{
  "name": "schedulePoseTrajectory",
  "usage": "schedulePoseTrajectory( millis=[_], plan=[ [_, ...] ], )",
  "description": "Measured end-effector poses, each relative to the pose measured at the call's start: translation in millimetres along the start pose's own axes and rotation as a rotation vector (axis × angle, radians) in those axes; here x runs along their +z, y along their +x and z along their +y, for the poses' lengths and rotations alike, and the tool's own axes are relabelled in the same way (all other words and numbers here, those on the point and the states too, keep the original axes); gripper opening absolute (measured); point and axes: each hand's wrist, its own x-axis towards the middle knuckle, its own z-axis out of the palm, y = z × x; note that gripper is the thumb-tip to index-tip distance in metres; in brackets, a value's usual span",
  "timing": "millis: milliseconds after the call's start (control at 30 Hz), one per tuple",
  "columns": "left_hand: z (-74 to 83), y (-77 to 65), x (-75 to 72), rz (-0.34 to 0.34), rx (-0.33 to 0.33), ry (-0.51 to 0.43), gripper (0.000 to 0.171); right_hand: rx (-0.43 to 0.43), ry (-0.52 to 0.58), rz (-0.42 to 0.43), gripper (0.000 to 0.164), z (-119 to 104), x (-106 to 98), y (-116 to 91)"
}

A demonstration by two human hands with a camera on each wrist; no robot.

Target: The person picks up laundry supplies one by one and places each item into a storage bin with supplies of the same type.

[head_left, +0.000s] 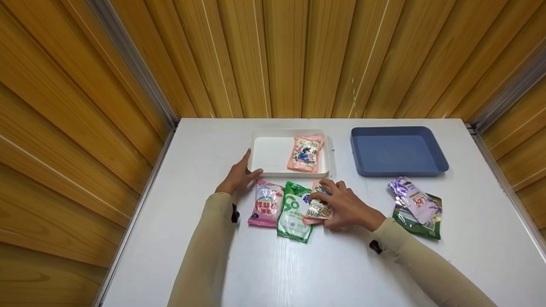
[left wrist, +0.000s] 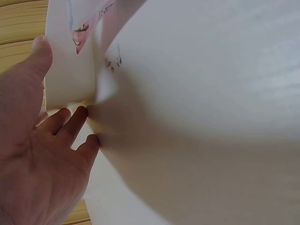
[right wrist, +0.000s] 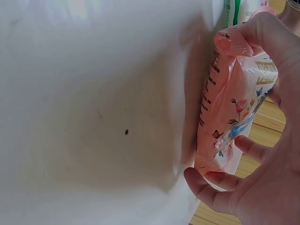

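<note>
At the front left corner of the white tray point(head_left: 273, 174) rests my left hand point(head_left: 239, 175), with the thumb along the front wall and a finger along the left side. In the left wrist view the left hand point(left wrist: 51, 145) touches the outside of the tray point(left wrist: 70, 75). My right hand point(head_left: 347, 207) grips a pink floral packet point(head_left: 319, 209), thumb at one end and fingers at the other. The right wrist view shows this packet point(right wrist: 225, 108) beside the tabletop. A similar floral packet point(head_left: 306, 154) lies inside the tray, on its right side.
A green and white pouch point(head_left: 294, 217) lies left of the gripped packet, and a pink packet point(head_left: 267, 204) beside it. A blue tray point(head_left: 399, 174) stands at the back right. In front of it, a purple pouch point(head_left: 416, 200) overlaps a dark green pouch point(head_left: 433, 230).
</note>
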Motion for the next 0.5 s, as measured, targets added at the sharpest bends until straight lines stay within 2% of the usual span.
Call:
schedulePoseTrajectory(
  millis=[300, 500],
  plan=[
    [0.3, -0.7, 0.4, 0.004, 0.012, -0.012, 0.098, -0.016, -0.006, 0.022, 0.084, 1.2, 0.0, -1.1],
    [0.0, -1.7, -0.9, -0.004, 0.032, 0.004, 0.096, -0.031, -0.001, 0.052, 0.079, 0.3, -1.0, -2.6]
  ],
)
